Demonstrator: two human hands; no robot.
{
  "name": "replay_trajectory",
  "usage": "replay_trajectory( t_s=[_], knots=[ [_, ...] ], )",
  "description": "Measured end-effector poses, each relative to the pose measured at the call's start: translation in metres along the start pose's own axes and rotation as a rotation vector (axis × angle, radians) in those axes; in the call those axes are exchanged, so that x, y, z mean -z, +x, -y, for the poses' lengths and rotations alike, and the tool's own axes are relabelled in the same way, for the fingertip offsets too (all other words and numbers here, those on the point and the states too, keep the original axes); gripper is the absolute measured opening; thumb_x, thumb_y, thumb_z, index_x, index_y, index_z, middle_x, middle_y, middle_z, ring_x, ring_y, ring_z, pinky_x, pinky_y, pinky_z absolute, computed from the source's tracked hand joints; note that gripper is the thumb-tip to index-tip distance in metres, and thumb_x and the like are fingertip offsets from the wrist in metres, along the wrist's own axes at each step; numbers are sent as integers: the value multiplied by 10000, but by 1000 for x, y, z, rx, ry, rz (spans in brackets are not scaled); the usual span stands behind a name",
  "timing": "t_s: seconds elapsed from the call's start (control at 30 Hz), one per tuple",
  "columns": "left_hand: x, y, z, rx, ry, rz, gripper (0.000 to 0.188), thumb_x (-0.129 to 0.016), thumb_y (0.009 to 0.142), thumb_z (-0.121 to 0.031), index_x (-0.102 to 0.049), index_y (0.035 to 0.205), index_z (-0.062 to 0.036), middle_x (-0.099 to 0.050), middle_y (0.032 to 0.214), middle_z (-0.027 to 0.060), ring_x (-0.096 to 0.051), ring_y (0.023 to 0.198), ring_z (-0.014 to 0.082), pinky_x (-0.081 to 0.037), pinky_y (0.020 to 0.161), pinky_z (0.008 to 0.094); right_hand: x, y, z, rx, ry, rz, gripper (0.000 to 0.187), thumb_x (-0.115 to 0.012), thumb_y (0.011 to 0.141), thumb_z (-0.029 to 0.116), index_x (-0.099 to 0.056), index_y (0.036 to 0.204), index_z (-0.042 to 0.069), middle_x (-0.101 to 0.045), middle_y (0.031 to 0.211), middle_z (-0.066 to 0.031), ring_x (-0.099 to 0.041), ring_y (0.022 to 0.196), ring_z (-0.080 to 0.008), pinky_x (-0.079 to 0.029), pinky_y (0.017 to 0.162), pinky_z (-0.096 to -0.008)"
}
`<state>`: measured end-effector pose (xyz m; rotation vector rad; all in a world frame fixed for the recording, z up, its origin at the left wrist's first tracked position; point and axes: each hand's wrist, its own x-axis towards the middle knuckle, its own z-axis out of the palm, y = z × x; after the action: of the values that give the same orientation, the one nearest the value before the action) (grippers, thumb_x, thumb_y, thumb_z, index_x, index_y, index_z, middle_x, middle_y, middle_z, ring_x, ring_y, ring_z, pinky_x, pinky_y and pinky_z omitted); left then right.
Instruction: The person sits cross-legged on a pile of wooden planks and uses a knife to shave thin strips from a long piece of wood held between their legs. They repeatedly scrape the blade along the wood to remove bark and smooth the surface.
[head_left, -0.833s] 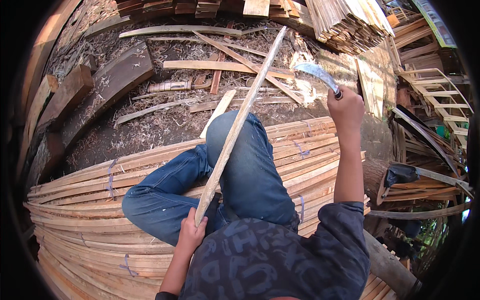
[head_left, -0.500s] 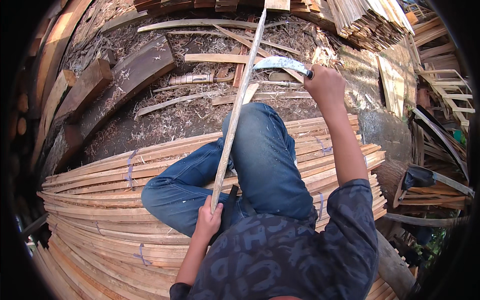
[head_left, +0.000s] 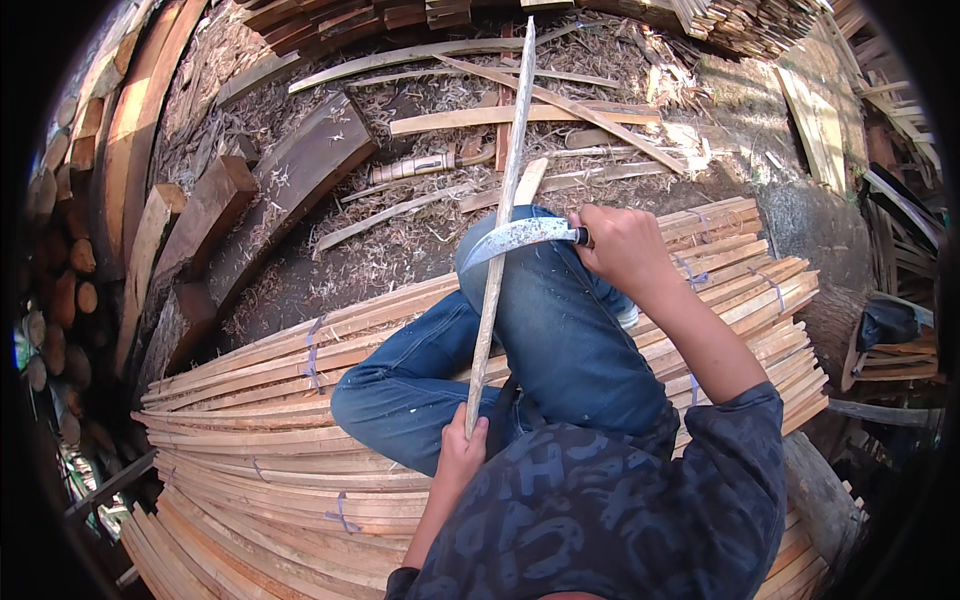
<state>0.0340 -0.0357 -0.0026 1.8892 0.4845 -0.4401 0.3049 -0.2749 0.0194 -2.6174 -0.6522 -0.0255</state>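
1. Gripping firmly, the right hand (head_left: 620, 245) holds a curved knife (head_left: 515, 238) by its handle; the left hand (head_left: 462, 452) is closed round the near end of a long thin stick (head_left: 497, 250).
2. Since a moment ago the blade has dropped from raised, far right, onto the stick above the knee (head_left: 520, 290); a shaving stroke looks begun.
3. Bundled slats (head_left: 250, 440) lie beneath.

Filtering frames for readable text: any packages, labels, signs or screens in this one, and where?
None that can be made out: no package, label, sign or screen shows.
Nearest to a pattern: the dark patterned top at the bottom edge, blue-grey shapes on navy.
Otherwise bare wood: bundled slats, the long stick in the left hand, and the curved blade in the right hand.
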Motion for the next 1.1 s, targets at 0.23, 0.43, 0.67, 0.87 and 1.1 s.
replay_trajectory(
  t_s=[0.23, 0.43, 0.67, 0.87, 1.1],
  knots=[
    [-10, 0, -5, 4, 34, -56, 219, -510, 945, -204, -478, 868, -1, -422, 569, 149, -428, 489, 274, -373, 511, 366, 23, 79, -57, -471, -72, -217, 201, -644, 831, 236, -678, 796, 41, -655, 684, -176, -670, 672, -327, -536, 615, -417],
    [-10, 4, -2, 27, 64, -69, 238, -521, 944, -228, -491, 860, -7, -432, 578, 152, -462, 513, 305, -382, 520, 364, 15, 40, -13, -200, -121, -52, 225, -647, 834, 275, -680, 771, 62, -650, 650, -153, -675, 653, -303, -539, 620, -415],
    [-12, 4, 0, -47, 94, -107, 228, -542, 930, -207, -492, 847, -1, -462, 575, 191, -519, 523, 396, -393, 498, 394, 32, 98, -41, -371, -164, -219, 241, -608, 852, 223, -670, 792, -2, -671, 722, -182, -684, 703, -322, -556, 663, -426],
    [-15, 6, -1, -43, 136, -146, 229, -563, 914, -204, -489, 849, 3, -504, 579, 207, -557, 564, 435, -409, 502, 423, 50, 74, -43, -388, -68, -196, 245, -634, 817, 265, -690, 780, 29, -666, 708, -183, -684, 686, -309, -545, 632, -420],
    [-17, 4, 8, -57, 143, -93, 307, -566, 909, -276, -487, 883, 19, -511, 590, 225, -569, 602, 463, -422, 517, 459, 32, 91, -33, -255, -207, -232, 197, -646, 775, 226, -672, 734, 35, -663, 693, -179, -683, 680, -313, -555, 628, -419]
  ],
)
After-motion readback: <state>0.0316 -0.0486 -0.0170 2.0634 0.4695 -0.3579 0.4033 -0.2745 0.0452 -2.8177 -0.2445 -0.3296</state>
